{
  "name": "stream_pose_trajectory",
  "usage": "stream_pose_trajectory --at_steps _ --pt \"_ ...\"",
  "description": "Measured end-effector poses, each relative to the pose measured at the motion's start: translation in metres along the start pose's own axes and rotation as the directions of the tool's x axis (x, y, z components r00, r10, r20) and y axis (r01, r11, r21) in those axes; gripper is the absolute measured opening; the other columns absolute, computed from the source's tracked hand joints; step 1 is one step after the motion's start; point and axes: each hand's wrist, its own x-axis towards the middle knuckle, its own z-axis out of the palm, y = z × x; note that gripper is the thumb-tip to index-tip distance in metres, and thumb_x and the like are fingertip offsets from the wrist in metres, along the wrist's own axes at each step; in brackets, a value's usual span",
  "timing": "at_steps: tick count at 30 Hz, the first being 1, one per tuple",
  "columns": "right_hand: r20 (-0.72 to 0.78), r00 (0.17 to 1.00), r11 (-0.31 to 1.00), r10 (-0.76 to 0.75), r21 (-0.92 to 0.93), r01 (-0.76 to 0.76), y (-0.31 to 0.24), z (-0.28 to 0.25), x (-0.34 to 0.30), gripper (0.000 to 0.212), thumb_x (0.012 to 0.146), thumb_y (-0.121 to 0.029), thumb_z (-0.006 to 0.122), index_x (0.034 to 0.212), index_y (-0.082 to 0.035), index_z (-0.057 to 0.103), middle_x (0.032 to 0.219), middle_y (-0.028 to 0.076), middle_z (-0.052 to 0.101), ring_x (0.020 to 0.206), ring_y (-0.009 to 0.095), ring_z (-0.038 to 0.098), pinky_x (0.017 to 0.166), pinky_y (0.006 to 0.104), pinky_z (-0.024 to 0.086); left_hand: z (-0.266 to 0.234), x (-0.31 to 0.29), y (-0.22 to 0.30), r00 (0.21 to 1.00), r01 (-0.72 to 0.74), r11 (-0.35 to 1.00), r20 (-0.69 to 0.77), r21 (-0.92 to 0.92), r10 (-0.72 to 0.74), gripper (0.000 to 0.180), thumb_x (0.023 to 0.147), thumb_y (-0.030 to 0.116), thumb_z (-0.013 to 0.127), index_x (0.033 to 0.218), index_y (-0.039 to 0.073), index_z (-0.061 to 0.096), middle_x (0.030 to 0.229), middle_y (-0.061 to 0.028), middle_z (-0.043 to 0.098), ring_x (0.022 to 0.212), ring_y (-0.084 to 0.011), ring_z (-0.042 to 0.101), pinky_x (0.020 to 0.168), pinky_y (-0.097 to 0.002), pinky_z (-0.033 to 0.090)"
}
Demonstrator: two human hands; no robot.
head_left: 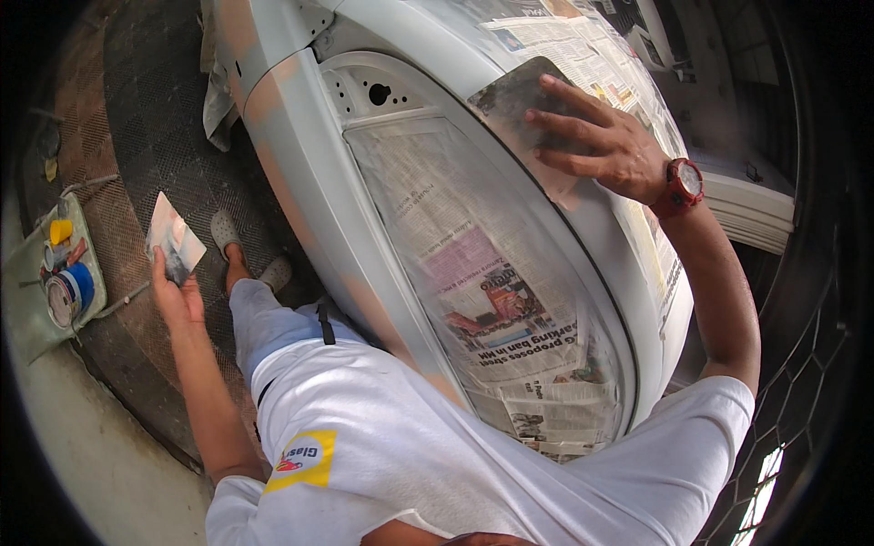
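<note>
My left hand (177, 296) is closed on the lower edge of a small square plate (175, 238) smeared with pinkish and grey, held out beside the car. My right hand (605, 150), a red watch on its wrist, reaches over the car's roof edge. Its fingers are spread and lie flat at a dark brown, thin sheet-like piece (523, 98); the thumb is hidden. Under that piece runs the pale grey car body (309, 177), with patches of pinkish filler along its side. Newspaper (492, 282) masks the side window, and more newspaper (546, 45) covers the glass beyond the roof edge.
On the left, a pale tray-like surface (27, 314) bears a blue-and-white can (73, 291) and a yellow cup (61, 230). Dark checkered matting (155, 100) covers the floor by my feet. Wire mesh (792, 391) stands at the right, near a stack of pale panels (742, 209).
</note>
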Motion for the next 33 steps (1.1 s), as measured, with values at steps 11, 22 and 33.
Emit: stream_pose_trajectory --at_steps 11,22,33 --pt "0.003 0.998 0.997 0.064 -0.045 -0.064 0.017 -0.01 -0.009 0.051 0.081 -0.001 0.074 0.12 -0.031 0.062 0.157 -0.006 0.048 0.152 0.03 0.038 0.103 0.0409 0.061 0.0 0.008 0.004 1.0 -0.01 1.0 -0.011 -0.008 0.01 0.045 0.105 0.023 0.063 0.138 -0.006 0.054 0.135 -0.0173 0.063 0.12 -0.025 0.066 0.099 -0.0364 0.058" --pt "-0.034 0.999 0.999 0.038 0.021 -0.037 0.015 0.015 0.011 0.054 0.082 0.0 0.074 0.124 -0.03 0.061 0.156 -0.003 0.05 0.151 0.033 0.039 0.106 0.044 0.059 -0.008 0.016 0.009 1.0 -0.002 1.0 0.009 0.022 0.002 0.051 0.105 0.025 0.064 0.143 -0.006 0.05 0.14 -0.0169 0.059 0.124 -0.0243 0.063 0.099 -0.0362 0.056" --pt "-0.06 0.981 0.982 0.187 -0.015 -0.188 -0.003 -0.016 -0.019 0.06 0.074 0.011 0.072 0.119 -0.029 0.064 0.156 -0.004 0.051 0.152 0.033 0.038 0.107 0.0449 0.059 -0.011 0.014 0.015 1.0 0.0 1.0 -0.019 -0.007 0.0 0.052 0.104 0.025 0.066 0.144 -0.005 0.05 0.14 -0.0158 0.059 0.125 -0.0243 0.062 0.101 -0.0365 0.054"
